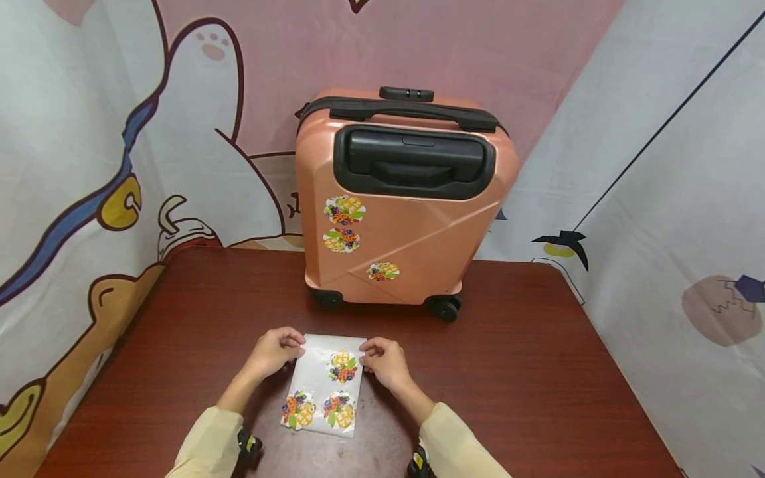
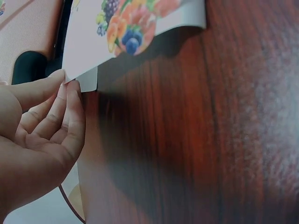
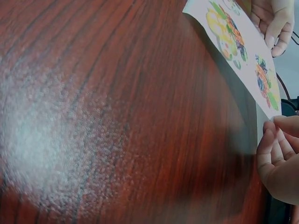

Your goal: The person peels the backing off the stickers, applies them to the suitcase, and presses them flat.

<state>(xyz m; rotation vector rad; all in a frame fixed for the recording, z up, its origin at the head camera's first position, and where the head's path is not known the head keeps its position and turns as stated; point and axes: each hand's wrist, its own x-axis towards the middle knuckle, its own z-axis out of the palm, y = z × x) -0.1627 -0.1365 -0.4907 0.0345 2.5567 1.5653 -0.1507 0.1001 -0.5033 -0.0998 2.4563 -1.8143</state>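
Observation:
A white sticker sheet with three round fruit stickers is held just above the table, its near edge lifted in both wrist views. My left hand pinches its far left corner between thumb and fingers. At the far right corner, my right hand pinches the sheet the same way. Another white edge shows under the sheet by the left fingertips; whether it is a second sheet I cannot tell. Behind the hands stands an upright pink suitcase with three similar fruit stickers on its front.
The suitcase rests on black wheels at the back of the brown wooden table. Its black pull handle is pushed in. A printed cloth with cartoon figures hangs behind and around the table.

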